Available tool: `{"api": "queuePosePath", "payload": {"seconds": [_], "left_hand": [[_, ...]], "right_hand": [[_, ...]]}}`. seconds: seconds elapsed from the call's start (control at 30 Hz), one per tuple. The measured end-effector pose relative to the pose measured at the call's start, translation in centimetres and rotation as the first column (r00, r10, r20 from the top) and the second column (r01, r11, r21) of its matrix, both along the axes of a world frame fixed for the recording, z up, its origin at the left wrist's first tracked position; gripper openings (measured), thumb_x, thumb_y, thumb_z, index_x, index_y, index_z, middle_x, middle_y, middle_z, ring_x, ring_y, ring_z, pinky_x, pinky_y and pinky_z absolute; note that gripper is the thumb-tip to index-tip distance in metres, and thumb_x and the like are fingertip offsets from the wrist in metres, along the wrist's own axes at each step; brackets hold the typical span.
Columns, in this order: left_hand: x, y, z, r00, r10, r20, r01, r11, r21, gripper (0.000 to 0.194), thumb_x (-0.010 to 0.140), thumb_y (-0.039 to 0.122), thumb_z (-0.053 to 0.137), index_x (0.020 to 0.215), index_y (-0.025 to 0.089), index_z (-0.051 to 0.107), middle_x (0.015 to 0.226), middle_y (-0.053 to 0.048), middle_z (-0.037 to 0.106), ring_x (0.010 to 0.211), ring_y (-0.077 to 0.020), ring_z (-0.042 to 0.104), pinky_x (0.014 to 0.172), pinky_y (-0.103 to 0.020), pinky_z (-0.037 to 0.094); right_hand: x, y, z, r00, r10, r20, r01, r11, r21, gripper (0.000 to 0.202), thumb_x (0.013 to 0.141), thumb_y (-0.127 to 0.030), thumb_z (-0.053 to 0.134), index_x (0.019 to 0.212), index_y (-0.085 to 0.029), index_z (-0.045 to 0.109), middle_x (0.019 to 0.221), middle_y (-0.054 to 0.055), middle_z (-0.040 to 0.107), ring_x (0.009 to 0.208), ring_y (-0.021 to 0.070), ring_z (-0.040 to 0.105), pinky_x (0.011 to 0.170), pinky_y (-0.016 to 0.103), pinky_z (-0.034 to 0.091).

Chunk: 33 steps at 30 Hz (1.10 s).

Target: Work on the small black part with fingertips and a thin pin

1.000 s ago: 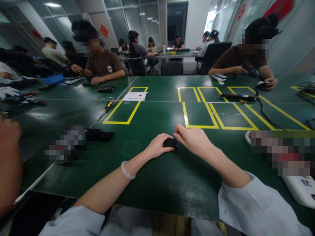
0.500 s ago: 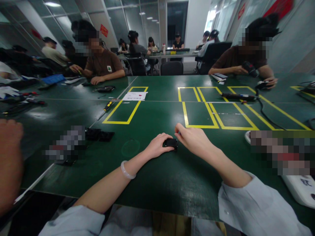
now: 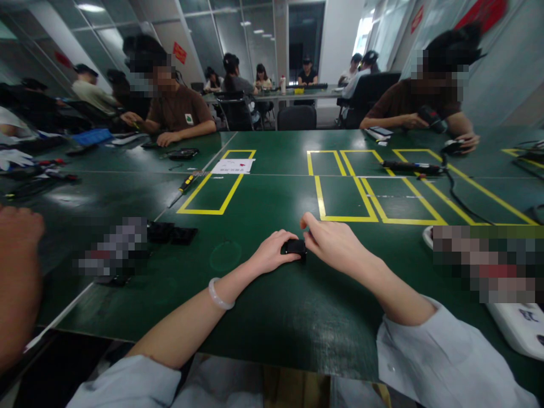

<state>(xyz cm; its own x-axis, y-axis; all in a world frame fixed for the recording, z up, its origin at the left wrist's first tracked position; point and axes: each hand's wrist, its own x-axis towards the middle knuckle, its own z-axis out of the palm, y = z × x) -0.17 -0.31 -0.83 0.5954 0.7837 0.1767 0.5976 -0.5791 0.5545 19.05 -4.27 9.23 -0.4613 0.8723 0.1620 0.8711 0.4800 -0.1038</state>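
Note:
My left hand (image 3: pixel 274 252) has its thumb and fingers around a small black box-like object (image 3: pixel 296 247), which rests on the green table (image 3: pixel 272 317). A pale bracelet (image 3: pixel 220 294) circles my left wrist. My right hand (image 3: pixel 329 238) is just to the right of the black object, with its fingers curled and the thumb and index close together. Whatever may be between those fingertips is too small or hidden to make out. From this distance, the exact kind of the black object does not show.
Yellow tape outlines (image 3: pixel 348 220) mark the table ahead. A screwdriver (image 3: pixel 182 190) lies beside a white paper (image 3: pixel 233 166). Black parts (image 3: pixel 172 232) sit at left, near another person's arm (image 3: pixel 17 283). At right is a white device (image 3: pixel 516 328). Two co-workers sit opposite.
My right hand has shifted very slightly to the left beside the black object. The left hand keeps its hold in the same spot.

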Motion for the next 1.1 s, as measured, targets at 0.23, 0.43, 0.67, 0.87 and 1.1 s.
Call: {"api": "queuePosePath", "payload": {"seconds": [0.23,0.43,0.67,0.87,1.1], "left_hand": [[0.06,-0.05,0.06,1.0,-0.001,-0.006,0.001,1.0,0.001,0.037,0.079,0.045,0.065,0.107,0.023,0.057,0.102,-0.004,0.058,0.096,-0.023,0.054,0.085,-0.034,0.042],[0.0,-0.06,0.04,1.0,-0.006,0.01,0.006,1.0,0.014,0.037,0.079,0.046,0.065,0.107,0.022,0.057,0.101,-0.003,0.058,0.095,-0.0225,0.054,0.084,-0.034,0.042],[0.02,-0.12,0.18,1.0,0.005,-0.008,-0.005,1.0,-0.006,0.038,0.08,0.046,0.064,0.108,0.023,0.056,0.102,-0.004,0.057,0.096,-0.0232,0.054,0.084,-0.035,0.042],[0.04,-0.12,0.24,1.0,0.0,0.004,0.0,1.0,-0.006,0.038,0.079,0.046,0.065,0.108,0.023,0.057,0.102,-0.004,0.057,0.096,-0.0231,0.053,0.085,-0.035,0.042],[0.02,-0.08,0.12,1.0,0.002,0.004,-0.002,1.0,-0.004,0.037,0.079,0.045,0.065,0.107,0.023,0.057,0.102,-0.004,0.058,0.096,-0.0229,0.054,0.085,-0.035,0.042]], "right_hand": [[-0.01,0.11,-0.08,0.998,-0.006,0.069,0.006,1.0,0.005,0.023,0.096,-0.035,0.032,0.101,-0.02,0.048,0.073,0.002,0.067,0.062,0.0173,0.062,0.051,0.026,0.021],[-0.07,-0.04,0.06,1.0,0.011,0.008,-0.011,1.0,0.021,0.018,0.093,-0.028,0.035,0.106,-0.02,0.045,0.078,0.002,0.068,0.064,0.0158,0.062,0.052,0.025,0.023],[-0.1,0.13,0.06,0.997,-0.004,0.081,0.004,1.0,0.001,0.022,0.096,-0.035,0.032,0.101,-0.02,0.048,0.073,0.003,0.067,0.061,0.0165,0.061,0.051,0.025,0.021],[-0.05,-0.2,0.14,1.0,0.011,0.028,-0.011,1.0,0.022,0.018,0.093,-0.028,0.034,0.105,-0.02,0.046,0.077,0.002,0.068,0.063,0.0158,0.061,0.052,0.026,0.022],[-0.05,0.02,0.24,0.995,-0.002,0.1,0.001,1.0,0.01,0.023,0.096,-0.034,0.032,0.101,-0.02,0.05,0.074,0.003,0.068,0.062,0.0169,0.062,0.052,0.026,0.021]]}}
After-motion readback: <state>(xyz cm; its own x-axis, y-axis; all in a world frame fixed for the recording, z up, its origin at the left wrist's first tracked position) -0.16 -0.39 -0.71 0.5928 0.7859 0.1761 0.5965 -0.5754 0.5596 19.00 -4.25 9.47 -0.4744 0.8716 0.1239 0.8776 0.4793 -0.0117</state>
